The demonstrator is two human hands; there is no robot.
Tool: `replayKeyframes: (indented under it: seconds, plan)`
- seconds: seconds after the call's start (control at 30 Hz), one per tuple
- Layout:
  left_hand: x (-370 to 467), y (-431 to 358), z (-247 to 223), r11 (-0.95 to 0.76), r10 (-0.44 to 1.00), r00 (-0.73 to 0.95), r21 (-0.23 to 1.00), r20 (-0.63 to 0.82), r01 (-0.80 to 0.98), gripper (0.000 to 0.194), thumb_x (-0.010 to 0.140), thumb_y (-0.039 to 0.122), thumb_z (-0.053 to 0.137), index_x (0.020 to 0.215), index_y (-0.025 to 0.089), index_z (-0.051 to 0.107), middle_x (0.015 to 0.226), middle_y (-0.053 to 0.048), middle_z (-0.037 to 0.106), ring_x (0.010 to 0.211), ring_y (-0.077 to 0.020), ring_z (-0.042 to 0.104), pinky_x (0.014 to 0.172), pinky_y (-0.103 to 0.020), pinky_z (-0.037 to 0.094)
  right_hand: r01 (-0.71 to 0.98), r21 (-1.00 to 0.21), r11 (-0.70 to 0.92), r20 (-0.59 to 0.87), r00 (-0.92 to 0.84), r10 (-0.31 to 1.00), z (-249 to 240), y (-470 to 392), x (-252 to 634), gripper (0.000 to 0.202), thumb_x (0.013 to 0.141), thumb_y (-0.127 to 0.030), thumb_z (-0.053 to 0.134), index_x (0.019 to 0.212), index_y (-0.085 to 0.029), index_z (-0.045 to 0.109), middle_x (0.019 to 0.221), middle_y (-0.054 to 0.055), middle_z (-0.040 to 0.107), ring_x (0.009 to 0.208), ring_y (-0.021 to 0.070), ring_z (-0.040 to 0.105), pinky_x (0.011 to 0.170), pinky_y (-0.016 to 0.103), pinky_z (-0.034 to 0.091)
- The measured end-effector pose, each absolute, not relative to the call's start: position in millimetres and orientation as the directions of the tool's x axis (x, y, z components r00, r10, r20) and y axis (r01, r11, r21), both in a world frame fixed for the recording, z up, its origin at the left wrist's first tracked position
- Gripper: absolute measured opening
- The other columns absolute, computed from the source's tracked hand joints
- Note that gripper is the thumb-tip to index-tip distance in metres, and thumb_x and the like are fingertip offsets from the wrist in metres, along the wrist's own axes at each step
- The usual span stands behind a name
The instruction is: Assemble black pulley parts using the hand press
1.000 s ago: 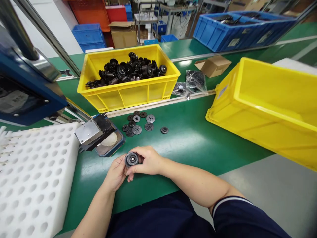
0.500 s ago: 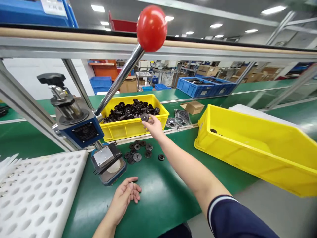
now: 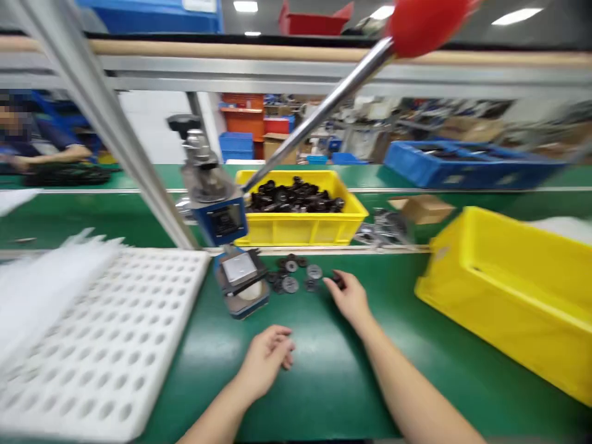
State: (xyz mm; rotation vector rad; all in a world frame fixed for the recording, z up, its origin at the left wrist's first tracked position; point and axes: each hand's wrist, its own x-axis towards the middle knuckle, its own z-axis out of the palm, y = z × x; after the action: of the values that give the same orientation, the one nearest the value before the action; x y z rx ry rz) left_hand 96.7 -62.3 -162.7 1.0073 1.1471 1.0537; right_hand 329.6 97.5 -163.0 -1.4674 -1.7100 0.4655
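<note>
My right hand (image 3: 352,302) is low over the green bench top, thumb and fingers closed around a small black disc (image 3: 339,282). Just left of it lies a loose cluster of black and grey slotted discs (image 3: 290,284). My left hand (image 3: 266,361) hovers nearer to me with loosely curled fingers and nothing visible in it. Beyond the cluster stands a yellow bin (image 3: 296,229) filled with black wheel-like parts (image 3: 296,196). Left of the discs is a blue hand press (image 3: 222,221) with a long steel lever and a red ball knob (image 3: 423,24).
A white foam tray with round holes (image 3: 115,351) covers the left of the bench (image 3: 333,394). At right stands a large yellow bin (image 3: 518,320). Plastic bags (image 3: 386,228) and a cardboard box (image 3: 423,209) lie behind. Another person (image 3: 41,139) sits far left.
My right hand has come down from the front of the filled yellow bin to the bench beside the disc cluster. The view has turned left, and my left hand stays near the front.
</note>
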Motion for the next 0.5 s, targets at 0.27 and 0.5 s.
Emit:
replayKeyframes:
  seconds: [0.27, 0.5]
  plan:
    - [-6.5, -81.2, -87.8, 0.078, 0.985, -0.170, 0.832, 0.020, 0.549, 0.024, 0.088, 0.037, 0.062, 0.100, 0.020, 0.074, 0.094, -0.006, 0.075, 0.087, -0.0190, 0.068, 0.079, -0.029, 0.052, 0.762, -0.123, 0.636, 0.473, -0.518, 0.713, -197.5, 113.8, 294.4, 0.048, 0.097, -0.055, 0.039, 0.126, -0.027, 0.065, 0.142, 0.010, 0.053, 0.124, 0.0344, 0.051, 0.091, 0.050, 0.046]
    - [-208.0, -44.2, -92.6, 0.498, 0.572, -0.758, 0.602, 0.313, 0.624, 0.031, 0.089, 0.028, 0.058, 0.113, 0.011, 0.064, 0.118, -0.016, 0.064, 0.106, -0.0281, 0.062, 0.101, -0.050, 0.045, 0.761, -0.105, 0.640, 0.535, -0.500, 0.681, -189.9, 113.0, 294.6, 0.049, 0.099, -0.047, 0.035, 0.110, -0.018, 0.072, 0.118, 0.013, 0.065, 0.100, 0.0304, 0.060, 0.079, 0.043, 0.051]
